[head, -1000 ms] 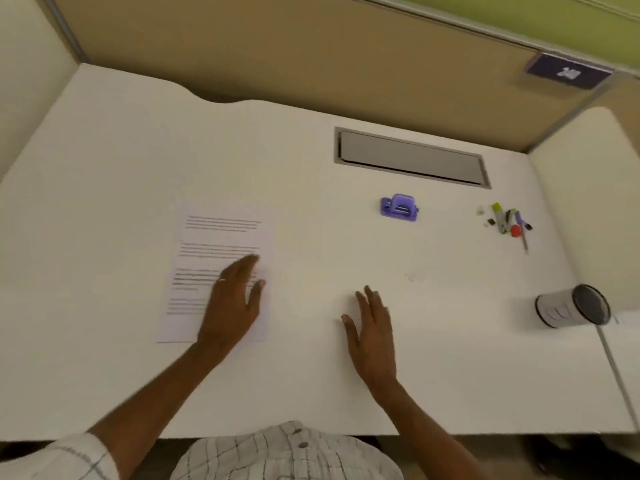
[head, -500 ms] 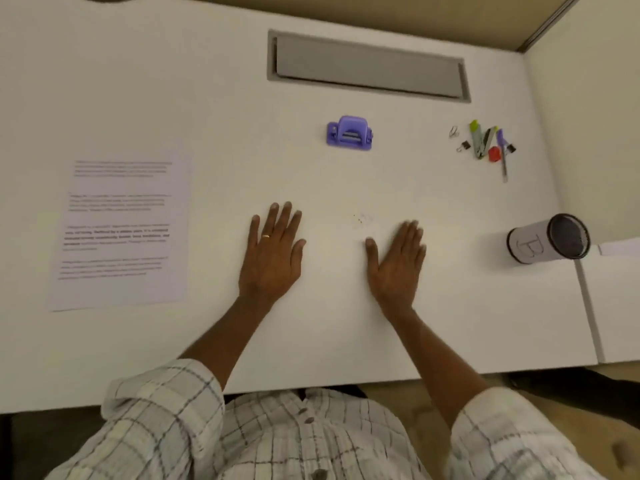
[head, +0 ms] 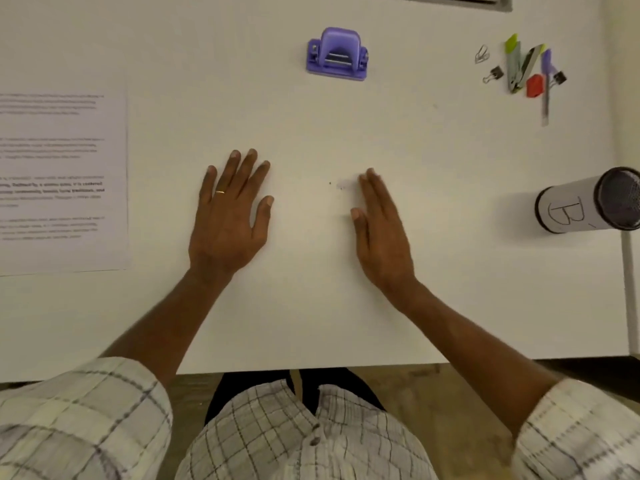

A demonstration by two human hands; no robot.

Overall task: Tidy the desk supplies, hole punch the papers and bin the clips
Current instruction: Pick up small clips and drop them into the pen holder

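My left hand (head: 230, 213) lies flat on the white desk (head: 311, 306), fingers spread, holding nothing. My right hand (head: 381, 230) is beside it, fingers straight and slightly blurred, also empty. A purple hole punch (head: 336, 55) stands beyond both hands. Printed papers (head: 62, 181) lie at the far left, apart from my left hand. At the far right sits a small heap of supplies: a paper clip (head: 482, 54), black binder clips (head: 494, 75), green-capped markers (head: 513, 62), a purple pen (head: 546, 84) and a red piece (head: 535, 85).
A cylindrical mesh holder (head: 585, 205) wrapped in white paper marked "B" lies on its side at the right edge. A grey cable tray (head: 485, 0) is set into the desk's back. The desk's near edge runs just above my checked shirt.
The camera has tilted down and closer. My left hand came off the papers and rests mid-desk. My right hand has turned slightly and moves a little.
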